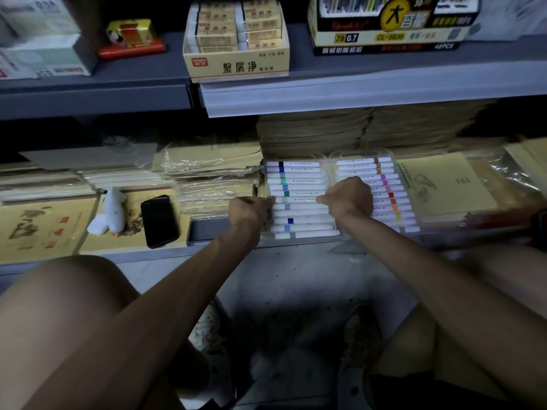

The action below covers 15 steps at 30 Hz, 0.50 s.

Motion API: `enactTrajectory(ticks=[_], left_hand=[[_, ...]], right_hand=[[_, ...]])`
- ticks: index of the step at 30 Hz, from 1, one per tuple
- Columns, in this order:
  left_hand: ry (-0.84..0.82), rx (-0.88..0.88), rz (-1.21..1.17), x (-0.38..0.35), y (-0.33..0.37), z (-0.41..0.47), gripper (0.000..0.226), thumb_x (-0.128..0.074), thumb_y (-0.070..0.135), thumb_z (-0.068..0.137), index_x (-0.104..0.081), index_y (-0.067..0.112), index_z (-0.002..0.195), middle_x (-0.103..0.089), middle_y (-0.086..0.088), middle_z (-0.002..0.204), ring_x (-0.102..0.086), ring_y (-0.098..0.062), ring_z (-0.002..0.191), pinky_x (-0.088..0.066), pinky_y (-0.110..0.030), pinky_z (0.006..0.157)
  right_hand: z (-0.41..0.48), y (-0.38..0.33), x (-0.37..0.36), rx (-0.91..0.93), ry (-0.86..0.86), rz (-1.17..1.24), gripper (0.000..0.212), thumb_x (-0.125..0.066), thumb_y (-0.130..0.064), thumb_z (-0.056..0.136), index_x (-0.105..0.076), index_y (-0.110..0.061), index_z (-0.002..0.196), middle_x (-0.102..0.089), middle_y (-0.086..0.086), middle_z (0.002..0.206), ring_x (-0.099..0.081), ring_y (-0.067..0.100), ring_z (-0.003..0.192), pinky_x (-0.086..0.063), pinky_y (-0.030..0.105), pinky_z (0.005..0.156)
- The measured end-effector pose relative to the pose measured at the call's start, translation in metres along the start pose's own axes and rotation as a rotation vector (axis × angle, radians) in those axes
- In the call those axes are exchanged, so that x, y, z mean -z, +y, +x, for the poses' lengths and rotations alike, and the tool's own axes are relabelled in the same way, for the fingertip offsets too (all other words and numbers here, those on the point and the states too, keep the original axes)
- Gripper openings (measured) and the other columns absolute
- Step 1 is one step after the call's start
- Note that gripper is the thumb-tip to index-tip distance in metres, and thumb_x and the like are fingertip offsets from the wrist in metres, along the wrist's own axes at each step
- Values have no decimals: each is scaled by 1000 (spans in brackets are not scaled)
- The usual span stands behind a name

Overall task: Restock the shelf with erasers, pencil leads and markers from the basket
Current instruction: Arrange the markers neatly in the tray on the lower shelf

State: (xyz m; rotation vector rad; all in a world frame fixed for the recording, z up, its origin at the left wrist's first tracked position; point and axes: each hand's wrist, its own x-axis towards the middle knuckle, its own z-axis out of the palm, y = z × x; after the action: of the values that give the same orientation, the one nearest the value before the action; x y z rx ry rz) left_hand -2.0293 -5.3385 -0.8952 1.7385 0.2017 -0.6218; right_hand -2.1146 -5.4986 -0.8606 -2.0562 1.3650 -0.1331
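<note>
A clear plastic marker case (299, 184) with two rows of white markers lies on the lower shelf, its front at the shelf edge. My left hand (250, 213) grips the case's left edge. My right hand (349, 198) rests closed on the middle of the case, between the two rows. On the upper shelf stands a yellow eraser box (236, 65) filled with erasers. To its right sits a pencil lead display box (387, 25) marked 2B 0.7. The basket is not in view.
Stacks of yellow wrapped paper pads (213, 170) flank the case on the lower shelf. A black phone (159, 220) and a white toy figure (114, 208) lie to the left. Brown paper stacks (370, 128) sit behind. My knees and shoes are below on the tiled floor.
</note>
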Motion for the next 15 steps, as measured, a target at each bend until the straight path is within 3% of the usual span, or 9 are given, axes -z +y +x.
enactTrajectory(ticks=[4, 11, 15], left_hand=[[81, -43, 16, -2, -5, 0, 20, -83, 17, 86, -75, -1, 88, -78, -15, 86, -68, -22, 68, -65, -43, 76], [116, -59, 36, -3, -6, 1, 15, -79, 17, 89, -76, 2, 89, -75, -9, 80, -64, -20, 63, -56, -29, 62], [118, -65, 47, -3, -9, 7, 13, -78, 17, 89, -76, 4, 92, -76, -9, 83, -66, -22, 67, -59, -32, 65]], right_hand=[[-4, 2, -1, 23, 11, 28, 20, -92, -28, 72, -81, -15, 83, -78, 6, 86, -74, 26, 84, -61, 37, 74], [0, 6, 9, 17, -51, 42, 5, -77, -14, 85, -80, -10, 83, -77, 6, 83, -74, 25, 82, -60, 29, 70], [-3, 3, 12, 37, -62, 52, 25, -58, 3, 86, -78, -1, 101, -76, 15, 104, -72, 32, 98, -62, 39, 83]])
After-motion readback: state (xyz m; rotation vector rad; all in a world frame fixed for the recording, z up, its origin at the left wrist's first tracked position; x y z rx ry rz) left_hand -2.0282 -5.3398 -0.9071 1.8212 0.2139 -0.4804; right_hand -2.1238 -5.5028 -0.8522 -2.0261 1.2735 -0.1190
